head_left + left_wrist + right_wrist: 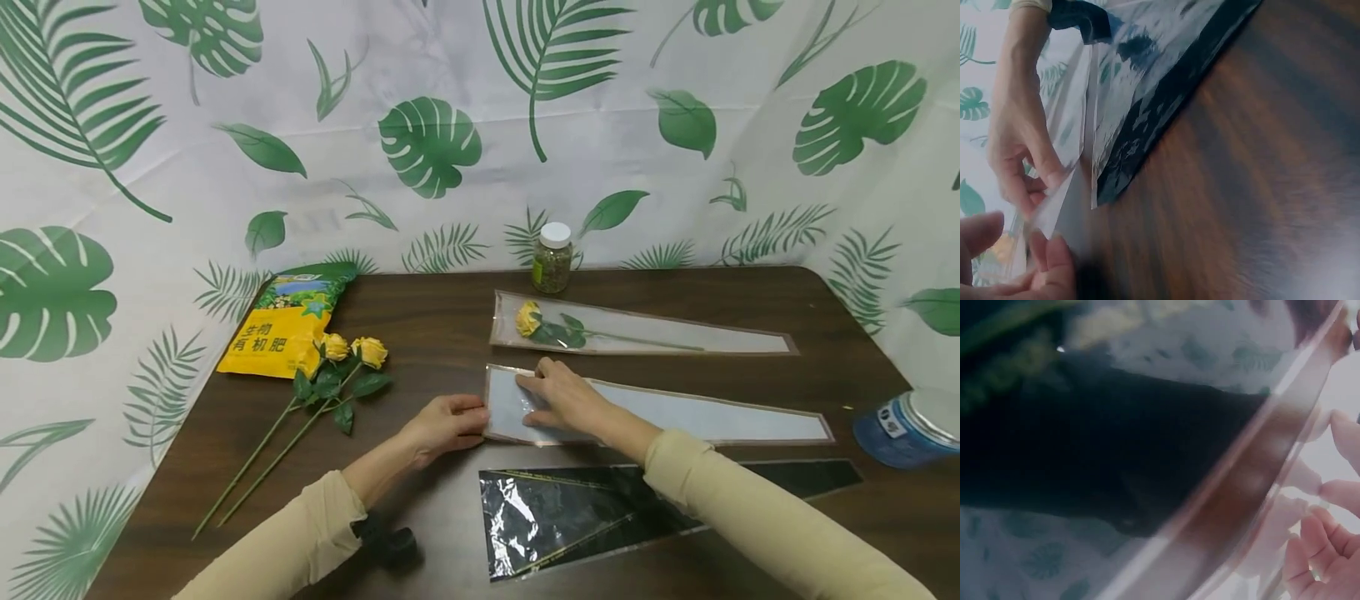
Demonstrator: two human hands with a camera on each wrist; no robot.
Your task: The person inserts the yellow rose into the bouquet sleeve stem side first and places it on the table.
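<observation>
A long tapered flower sleeve [705, 417] with a white face and clear edging lies across the table, wide end to the left. My right hand [566, 400] rests on that wide end, thumb and forefinger spread on the film. At the sleeve's left edge, my left hand [444, 429] touches it with its fingertips. In the left wrist view the left fingers [1054, 259] are at the sleeve's edge, thumb apart from them, and the right hand [1019, 137] reaches down from above. The right wrist view shows right fingertips [1319, 544] against the shiny film.
Behind lies another sleeve [738, 337] with a yellow rose [527, 318] inside. A black sleeve [562, 517] lies in front. At left are yellow roses [369, 352] and a yellow bag [273, 333]. A jar [552, 262] stands at the back, a blue can [903, 433] at right.
</observation>
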